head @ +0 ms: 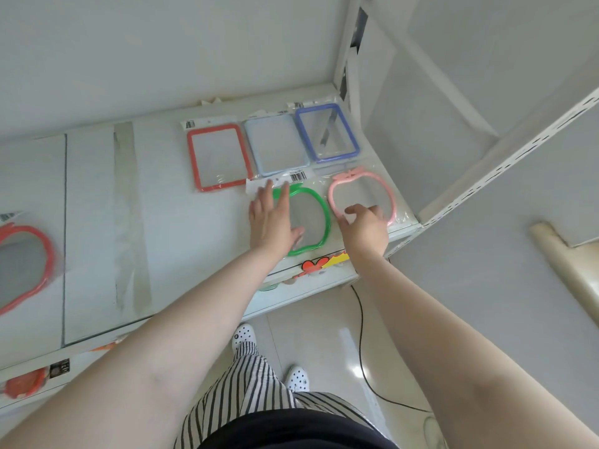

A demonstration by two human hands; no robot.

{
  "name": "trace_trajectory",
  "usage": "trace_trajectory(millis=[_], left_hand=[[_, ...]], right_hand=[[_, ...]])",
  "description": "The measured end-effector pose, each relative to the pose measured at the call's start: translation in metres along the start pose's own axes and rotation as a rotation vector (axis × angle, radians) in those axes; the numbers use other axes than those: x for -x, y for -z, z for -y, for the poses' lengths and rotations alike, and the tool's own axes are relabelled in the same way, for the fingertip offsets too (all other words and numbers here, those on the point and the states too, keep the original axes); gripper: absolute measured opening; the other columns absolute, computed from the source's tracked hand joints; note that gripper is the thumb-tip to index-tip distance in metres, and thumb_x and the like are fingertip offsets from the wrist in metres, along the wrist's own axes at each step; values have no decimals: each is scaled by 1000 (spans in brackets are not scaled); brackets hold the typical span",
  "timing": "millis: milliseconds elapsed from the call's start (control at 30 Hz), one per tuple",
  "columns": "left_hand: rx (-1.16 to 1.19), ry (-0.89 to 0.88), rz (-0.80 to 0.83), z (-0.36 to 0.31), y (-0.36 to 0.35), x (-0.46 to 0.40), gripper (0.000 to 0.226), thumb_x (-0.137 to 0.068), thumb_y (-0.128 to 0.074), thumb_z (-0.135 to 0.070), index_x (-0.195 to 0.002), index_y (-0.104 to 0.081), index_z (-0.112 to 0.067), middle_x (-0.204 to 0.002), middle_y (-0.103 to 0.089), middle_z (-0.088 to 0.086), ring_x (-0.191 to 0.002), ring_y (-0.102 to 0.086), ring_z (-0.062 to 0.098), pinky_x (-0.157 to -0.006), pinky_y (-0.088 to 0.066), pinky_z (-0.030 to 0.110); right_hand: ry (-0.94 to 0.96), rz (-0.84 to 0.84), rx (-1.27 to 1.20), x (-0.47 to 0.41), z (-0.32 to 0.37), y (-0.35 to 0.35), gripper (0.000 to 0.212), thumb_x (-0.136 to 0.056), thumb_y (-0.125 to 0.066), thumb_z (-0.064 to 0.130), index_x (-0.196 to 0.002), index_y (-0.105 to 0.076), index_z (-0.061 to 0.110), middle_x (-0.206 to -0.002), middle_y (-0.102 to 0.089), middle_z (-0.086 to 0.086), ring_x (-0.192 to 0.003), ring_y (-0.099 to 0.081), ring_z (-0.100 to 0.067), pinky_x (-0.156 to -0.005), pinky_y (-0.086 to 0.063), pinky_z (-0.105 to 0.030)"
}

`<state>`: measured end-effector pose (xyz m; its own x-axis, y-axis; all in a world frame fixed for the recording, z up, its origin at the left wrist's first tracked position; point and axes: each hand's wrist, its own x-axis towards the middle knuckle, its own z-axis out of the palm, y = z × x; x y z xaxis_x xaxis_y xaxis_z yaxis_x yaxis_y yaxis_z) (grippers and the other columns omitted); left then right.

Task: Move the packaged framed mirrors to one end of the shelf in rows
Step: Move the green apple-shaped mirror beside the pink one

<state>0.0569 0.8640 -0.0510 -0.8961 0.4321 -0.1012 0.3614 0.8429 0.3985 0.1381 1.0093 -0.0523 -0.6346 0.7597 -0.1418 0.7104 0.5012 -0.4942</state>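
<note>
At right end of shelf: two rows of packaged mirrors are seen on the shelf. Back row: red rectangular mirror, pale blue rectangular mirror, dark blue rectangular mirror. Front row: green apple-shaped mirror, pink apple-shaped mirror.

Left hand: laid flat on the green apple-shaped mirror, fingers straight and slightly spread, tips reaching the package header with the barcode.

Right hand: set on the lower part of the pink apple-shaped mirror, fingers loosely curled; whether the frame is pinched or only pressed cannot be told.

Step judged: front-row pieces are being squared up against the back row.

Risk 1: the green package header overlaps the pale blue frame's lower edge; a push forward could ride it up onto the back row and skew that row.

Risk 2: the plastic wrap is likely slick on the smooth shelf; pressure from a flat palm may slide the piece too far.

Risk 3: the pink mirror lies close to the shelf's right front corner; a nudge outward could tip it off.

Remaining: red apple-shaped mirror lies well apart at far left, not yet moved.

Surroundings: white slotted upright bounds the right end; black cable runs on the floor; striped trousers and spotted shoes are seen below.

Obstruction: nothing lies between the far-left piece and the rows.
</note>
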Motion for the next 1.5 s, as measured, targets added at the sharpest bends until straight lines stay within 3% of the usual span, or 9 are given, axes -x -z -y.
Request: trace_trajectory(millis=[100,200,333,967,1133,1233,1333,1500], left_hand=[[-118,-105,175,-10,-8,-2,100,-77,-69,-51,-153,-8,-28,-162,8,9,-149,11,36,-118,1,56],[-142,-56,261,-11,-15,-4,98,-78,-65,-56,-152,-4,-31,-162,14,9,-147,15,40,-114,3,64],[-142,-46,285,-14,-17,-6,97,-80,-63,-56,-152,-2,-32,-161,17,8,-146,16,42,-114,3,65],[-140,-37,240,-16,-19,-6,92,-81,-61,-58,-152,-8,-32,-161,13,10,-147,13,42,-113,5,64],[-122,-61,181,-17,-9,-3,84,-83,-60,-54,-151,-16,-32,-162,1,12,-149,2,36,-118,1,57],[-139,-85,125,-19,1,0,73,-86,-60,-44,-149,-27,-28,-156,-26,11,-145,-21,33,-118,-15,48],[-143,-111,50,-16,12,9,56,-87,-57,-32,-140,-43,-22,-136,-53,7,-128,-45,30,-106,-34,40],[-79,-92,52,-7,31,33,53,-86,-58,-22,-138,-46,-19,-139,-53,6,-127,-50,28,-100,-42,37]], right_hand=[[40,-74,97,-9,-9,1,38,-92,-53,36,-129,-58,27,-137,-45,-9,-127,-37,-30,-103,-34,-41],[42,-8,123,-13,-15,-4,44,-90,-56,43,-132,-51,31,-146,-36,-13,-138,-26,-31,-113,-23,-44],[2,28,80,-17,-22,-14,44,-84,-60,47,-124,-47,33,-138,-38,-13,-132,-32,-34,-112,-26,-48],[-34,55,48,-15,-14,-4,42,-88,-60,45,-127,-50,31,-146,-31,-13,-138,-24,-34,-113,-24,-45],[-22,29,15,-6,-8,7,49,-92,-54,43,-139,-46,31,-151,-29,-11,-142,-21,-29,-114,-24,-43],[34,52,14,1,-3,14,49,-91,-55,39,-139,-48,30,-148,-36,-8,-138,-27,-28,-110,-29,-41],[116,93,19,10,2,21,48,-89,-61,32,-136,-51,26,-141,-44,-8,-130,-37,-30,-104,-37,-39],[254,180,32,32,13,24,45,-87,-64,25,-131,-56,21,-128,-55,-9,-119,-48,-30,-93,-45,-38]])
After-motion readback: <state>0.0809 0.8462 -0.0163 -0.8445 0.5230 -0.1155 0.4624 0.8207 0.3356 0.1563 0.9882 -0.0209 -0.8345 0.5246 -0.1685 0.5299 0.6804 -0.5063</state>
